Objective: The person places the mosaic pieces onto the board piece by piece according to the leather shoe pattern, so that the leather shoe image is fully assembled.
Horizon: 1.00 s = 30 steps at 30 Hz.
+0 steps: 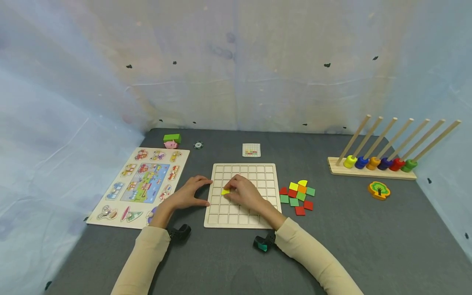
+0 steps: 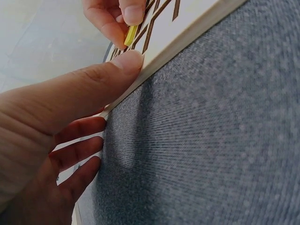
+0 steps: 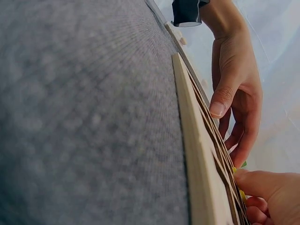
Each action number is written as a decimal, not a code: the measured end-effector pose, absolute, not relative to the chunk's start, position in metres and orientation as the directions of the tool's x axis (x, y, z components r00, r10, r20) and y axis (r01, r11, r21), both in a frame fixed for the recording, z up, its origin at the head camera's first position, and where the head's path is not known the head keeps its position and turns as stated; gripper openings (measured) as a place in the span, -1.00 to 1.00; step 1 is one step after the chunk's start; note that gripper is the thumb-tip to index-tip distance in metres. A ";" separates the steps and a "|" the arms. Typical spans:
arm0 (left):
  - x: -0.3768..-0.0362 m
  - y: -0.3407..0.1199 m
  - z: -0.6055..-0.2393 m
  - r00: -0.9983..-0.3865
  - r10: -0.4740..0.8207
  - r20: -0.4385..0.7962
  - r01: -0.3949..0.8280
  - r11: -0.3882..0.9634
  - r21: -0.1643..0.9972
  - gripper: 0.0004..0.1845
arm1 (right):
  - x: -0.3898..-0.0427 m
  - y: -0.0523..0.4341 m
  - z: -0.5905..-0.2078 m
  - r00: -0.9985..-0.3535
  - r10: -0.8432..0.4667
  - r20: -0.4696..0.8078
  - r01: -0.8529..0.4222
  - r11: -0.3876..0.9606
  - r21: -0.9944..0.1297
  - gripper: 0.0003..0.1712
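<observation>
A pale wooden grid board [image 1: 254, 180] lies on the grey mat in front of me. My right hand [image 1: 241, 191] rests on its left half and pinches a small yellow tile [image 1: 225, 191] over one of the cells; the left wrist view shows this tile [image 2: 130, 35] tilted on edge between the fingertips [image 2: 133, 14]. My left hand [image 1: 189, 193] steadies the board's left edge, thumb [image 2: 126, 63] pressed flat against the rim and fingers loosely spread. A loose heap of red, green, yellow and orange tiles [image 1: 298, 194] sits just right of the board.
A small pattern card [image 1: 251, 150] lies behind the board. A picture peg puzzle [image 1: 141, 184] is at the left, with a green block [image 1: 172, 138], pink pig [image 1: 171, 144] and chip [image 1: 198, 145] behind it. A rod rack with coloured rings [image 1: 372, 164] and a tree piece [image 1: 378, 190] stand at the right.
</observation>
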<state>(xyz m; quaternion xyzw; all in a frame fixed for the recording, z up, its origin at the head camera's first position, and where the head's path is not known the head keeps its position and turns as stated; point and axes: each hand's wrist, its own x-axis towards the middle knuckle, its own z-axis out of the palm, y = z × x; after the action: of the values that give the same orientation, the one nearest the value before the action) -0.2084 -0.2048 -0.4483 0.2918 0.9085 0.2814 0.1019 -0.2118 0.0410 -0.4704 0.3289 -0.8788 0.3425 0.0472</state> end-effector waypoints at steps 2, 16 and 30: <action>-0.209 -0.205 -0.448 -0.808 0.588 -0.015 0.477 0.669 0.570 -0.23 | -0.212 0.042 -0.470 -0.776 -0.554 0.301 -0.612 0.547 -0.572 -0.79; -0.209 -0.205 -0.450 -0.809 0.587 -0.030 0.464 0.670 0.580 -0.23 | -0.215 0.055 -0.463 -0.736 -0.609 0.296 -0.633 0.465 -0.619 -0.74; -0.208 -0.206 -0.447 -0.808 0.587 -0.042 0.466 0.681 0.565 -0.21 | -0.220 0.124 -0.446 -0.640 -0.680 0.358 -0.710 0.345 -0.614 -0.78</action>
<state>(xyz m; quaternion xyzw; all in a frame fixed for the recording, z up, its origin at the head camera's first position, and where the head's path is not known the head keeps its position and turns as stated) -0.2080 -0.2060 -0.4468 0.2894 0.9102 0.2750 0.1103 -0.2195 0.1242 -0.4463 0.4237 -0.8197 0.3849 0.0196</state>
